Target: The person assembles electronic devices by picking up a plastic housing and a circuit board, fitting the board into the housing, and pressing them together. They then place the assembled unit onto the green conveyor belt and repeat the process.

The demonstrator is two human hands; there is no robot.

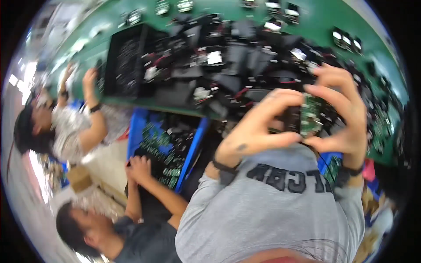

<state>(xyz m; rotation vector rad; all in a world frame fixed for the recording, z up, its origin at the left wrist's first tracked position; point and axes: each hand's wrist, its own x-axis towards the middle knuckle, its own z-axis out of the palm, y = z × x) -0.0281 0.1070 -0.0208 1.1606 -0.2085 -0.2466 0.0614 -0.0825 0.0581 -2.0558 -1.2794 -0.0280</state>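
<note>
Close in front of my chest, I hold a green circuit board (311, 115) between both hands, its component side showing. My left hand (258, 125) grips its left edge with thumb and fingers, where a dark part shows in the shadow. My right hand (344, 109) pinches the opposite side, thumb at the lower end and fingers at the upper end. A thin dark cable (323, 162) hangs below the board. Beyond my hands a heap of black plastic housings (232, 61) with red wires and small boards covers the bench. Motion blur hides finer detail.
The green bench (318, 19) carries several small modules along its far side. A black crate (125, 65) stands at the left end of the heap. Below it, a blue bin (195, 151) holds green boards. Two people (149, 243) work at my left, one with hands at the bin.
</note>
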